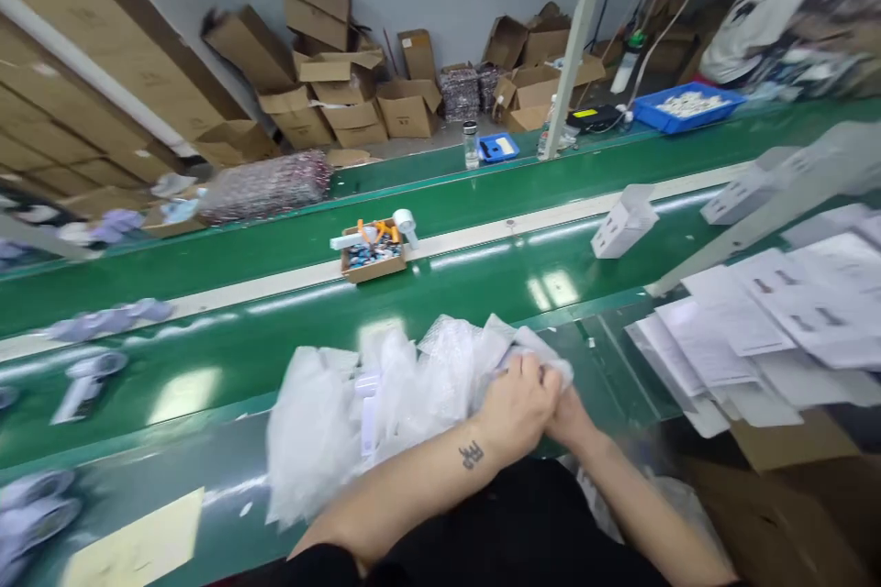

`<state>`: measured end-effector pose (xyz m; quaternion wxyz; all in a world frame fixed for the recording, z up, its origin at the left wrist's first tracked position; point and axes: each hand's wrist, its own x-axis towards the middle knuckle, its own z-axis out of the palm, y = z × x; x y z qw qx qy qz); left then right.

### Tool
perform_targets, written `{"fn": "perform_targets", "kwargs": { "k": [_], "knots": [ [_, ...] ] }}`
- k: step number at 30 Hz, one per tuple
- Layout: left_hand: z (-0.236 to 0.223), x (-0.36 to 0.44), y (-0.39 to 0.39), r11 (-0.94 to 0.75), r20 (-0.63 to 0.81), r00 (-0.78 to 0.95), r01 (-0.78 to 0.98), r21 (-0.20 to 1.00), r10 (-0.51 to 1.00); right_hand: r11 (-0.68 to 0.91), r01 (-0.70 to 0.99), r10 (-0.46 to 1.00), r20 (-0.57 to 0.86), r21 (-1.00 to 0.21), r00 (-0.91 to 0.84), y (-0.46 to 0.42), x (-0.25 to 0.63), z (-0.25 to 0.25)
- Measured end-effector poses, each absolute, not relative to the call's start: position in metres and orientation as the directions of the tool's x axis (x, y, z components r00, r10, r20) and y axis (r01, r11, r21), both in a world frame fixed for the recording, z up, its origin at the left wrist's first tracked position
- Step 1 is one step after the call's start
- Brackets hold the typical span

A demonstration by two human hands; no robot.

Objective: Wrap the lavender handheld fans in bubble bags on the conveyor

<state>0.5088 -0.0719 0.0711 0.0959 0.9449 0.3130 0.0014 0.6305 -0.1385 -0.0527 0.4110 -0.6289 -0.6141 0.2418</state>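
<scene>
My left hand [524, 402] is closed on a translucent bubble-wrap bag [547, 347] at the right end of a pile. My right hand [568, 422] presses in from the other side, partly hidden behind the left; its fingers seem closed on the same bag. Something pale lilac shows through the wrap, its kind hidden. Left of my hands, more bubble-wrap bags [392, 385] lie heaped on the bench [238, 449]. Among them stands a lilac handheld device [369, 417], mostly covered by the plastic.
Beyond the bench runs a green conveyor belt [474, 284] with a small carton of parts [375, 271], a white box [625, 222] and a lilac round-headed device [86, 385]. Printed white cartons [750, 321] lie stacked at right. A co-worker [750, 23] is at far right.
</scene>
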Motion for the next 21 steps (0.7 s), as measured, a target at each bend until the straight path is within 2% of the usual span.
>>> {"fn": "perform_targets", "kwargs": {
  "k": [3, 7, 9, 12, 14, 17, 19, 21],
  "knots": [
    [0.059, 0.510, -0.073, -0.804, -0.081, 0.827, 0.561, 0.197, 0.557, 0.092, 0.583, 0.979, 0.180, -0.807, 0.095, -0.140, 0.634, -0.056],
    [0.032, 0.487, -0.063, -0.849, 0.080, 0.856, 0.487, 0.204, 0.510, 0.009, 0.491, 0.990, 0.076, -0.871, 0.117, -0.140, 0.635, -0.067],
    [0.019, 0.476, -0.060, -0.871, 0.101, 0.873, 0.453, 0.191, 0.477, -0.041, 0.462, 0.990, 0.027, -0.886, 0.140, -0.138, 0.631, -0.073],
    [0.015, 0.471, -0.054, -0.825, 0.076, 0.834, 0.522, 0.216, 0.547, -0.088, 0.412, 0.979, -0.003, -0.907, 0.203, -0.128, 0.628, -0.066],
    [0.025, 0.470, -0.047, -0.789, 0.075, 0.806, 0.549, 0.276, 0.587, -0.089, 0.396, 0.982, -0.014, -0.914, 0.188, -0.118, 0.638, -0.046],
    [0.043, 0.458, -0.032, -0.738, 0.154, 0.763, 0.520, 0.431, 0.628, -0.045, 0.427, 0.992, 0.009, -0.903, 0.123, -0.090, 0.675, -0.007],
    [0.047, 0.444, -0.023, -0.653, 0.217, 0.665, 0.524, 0.546, 0.715, -0.021, 0.449, 0.990, 0.045, -0.894, 0.137, -0.058, 0.710, 0.012],
    [0.041, 0.430, -0.017, -0.521, 0.218, 0.525, 0.541, 0.660, 0.823, -0.019, 0.445, 0.981, 0.068, -0.895, 0.181, -0.016, 0.743, 0.019]
  ]
}}
